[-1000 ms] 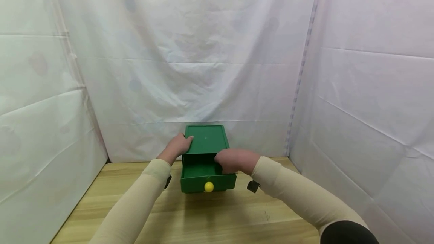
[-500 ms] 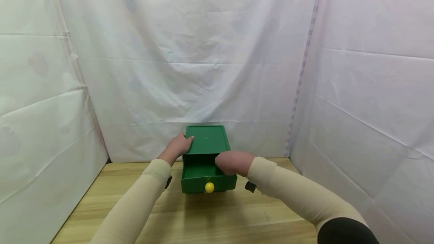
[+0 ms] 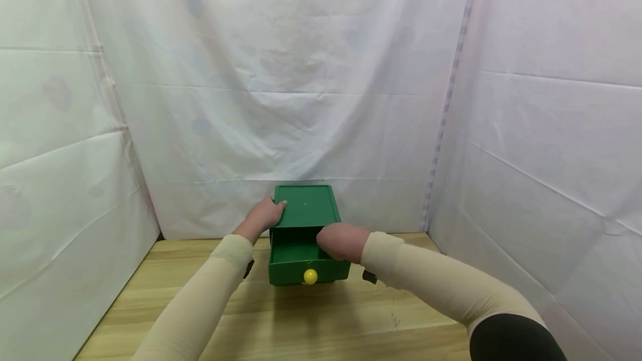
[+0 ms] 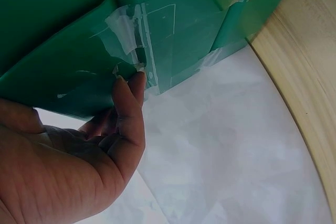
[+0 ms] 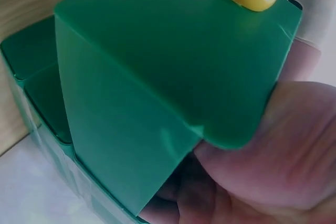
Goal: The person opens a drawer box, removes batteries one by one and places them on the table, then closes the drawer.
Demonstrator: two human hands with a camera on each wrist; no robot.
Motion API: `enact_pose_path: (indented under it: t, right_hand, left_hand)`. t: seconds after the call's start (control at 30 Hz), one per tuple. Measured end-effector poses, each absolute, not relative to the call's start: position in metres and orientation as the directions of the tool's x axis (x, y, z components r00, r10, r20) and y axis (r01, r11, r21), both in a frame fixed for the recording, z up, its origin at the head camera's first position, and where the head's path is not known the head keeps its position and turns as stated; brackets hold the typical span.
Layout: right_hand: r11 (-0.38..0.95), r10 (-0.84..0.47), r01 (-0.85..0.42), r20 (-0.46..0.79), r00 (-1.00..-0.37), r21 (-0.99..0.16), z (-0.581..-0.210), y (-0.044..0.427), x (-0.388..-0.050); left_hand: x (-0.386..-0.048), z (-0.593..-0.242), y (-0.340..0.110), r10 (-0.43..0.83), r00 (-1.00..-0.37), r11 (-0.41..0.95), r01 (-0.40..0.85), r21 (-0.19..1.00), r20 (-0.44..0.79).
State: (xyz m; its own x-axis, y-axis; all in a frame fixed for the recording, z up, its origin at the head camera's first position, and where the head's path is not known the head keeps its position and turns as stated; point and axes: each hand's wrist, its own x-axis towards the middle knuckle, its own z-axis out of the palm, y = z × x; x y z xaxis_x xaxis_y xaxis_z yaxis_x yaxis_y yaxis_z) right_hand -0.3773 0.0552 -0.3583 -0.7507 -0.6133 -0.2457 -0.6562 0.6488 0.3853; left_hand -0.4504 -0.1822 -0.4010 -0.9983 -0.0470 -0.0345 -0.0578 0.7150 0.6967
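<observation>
A green plastic drawer box (image 3: 307, 205) stands against the back sheet, its drawer (image 3: 288, 274) pulled out toward me. A yellow round knob (image 3: 310, 277) sits on the drawer front. My left hand (image 3: 264, 213) grips the box's left top edge, thumb on top and bent fingers (image 4: 130, 114) against the side, beside clear tape (image 4: 163, 45). Over the drawer's right wall (image 5: 115, 114), my right hand (image 3: 343, 241) reaches inside. Its fingertips are hidden, and whether they hold anything does not show.
Underneath is a wood-grain table (image 3: 401, 305). White sheets (image 3: 311, 71) hang behind it and along both sides. The visible left part of the drawer floor (image 3: 293, 252) is bare green.
My right hand and forearm have shifted slightly left, with the hand lower over the drawer wall. The left hand keeps its grip, and the drawer stays pulled out.
</observation>
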Motion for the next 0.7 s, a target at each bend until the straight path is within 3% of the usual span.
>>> enact_pose_path:
  t: [0.27,0.7]
  right_hand:
    - [0.546,-0.695,-0.692,-0.207,-0.689,0.472,-0.362,0.057,-0.379]
    - [0.511,-0.692,-0.634,-0.16,-0.704,0.58,-0.369,0.05,-0.383]
  left_hand:
    - [-0.451,-0.404,-0.183,-0.05,-0.998,0.704,-0.065,0.708,-0.042]
    - [-0.453,-0.403,-0.182,-0.052,-0.998,0.704,-0.059,0.708,-0.032]
